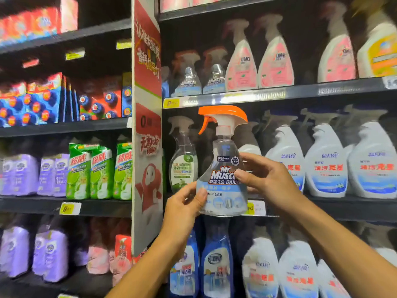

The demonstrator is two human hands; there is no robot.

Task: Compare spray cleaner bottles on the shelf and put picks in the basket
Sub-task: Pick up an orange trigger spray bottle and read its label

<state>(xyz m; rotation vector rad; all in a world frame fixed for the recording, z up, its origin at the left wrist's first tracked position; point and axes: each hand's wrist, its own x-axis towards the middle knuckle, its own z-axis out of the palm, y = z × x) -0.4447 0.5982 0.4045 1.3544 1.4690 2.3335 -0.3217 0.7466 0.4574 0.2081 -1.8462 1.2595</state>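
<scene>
I hold the clear Mr Muscle spray bottle (222, 168) upright in front of the shelf (279, 94), raised off it, with both hands. My left hand (184, 208) grasps its lower left corner, thumb pressed on the front of the label near the base and fingers curled behind. My right hand (266, 179) pinches the right side at the middle, thumb tip on the end of the brand name and fingers wrapped round the back. So the bottle sits between my two grips, its body showing between the thumbs, and its orange trigger head (221, 116) stands free above both hands, nozzle pointing left. Just behind it on the left a clear bottle with a green label (182, 166) stands on the shelf, and white spray bottles (326, 164) line the row to the right.
</scene>
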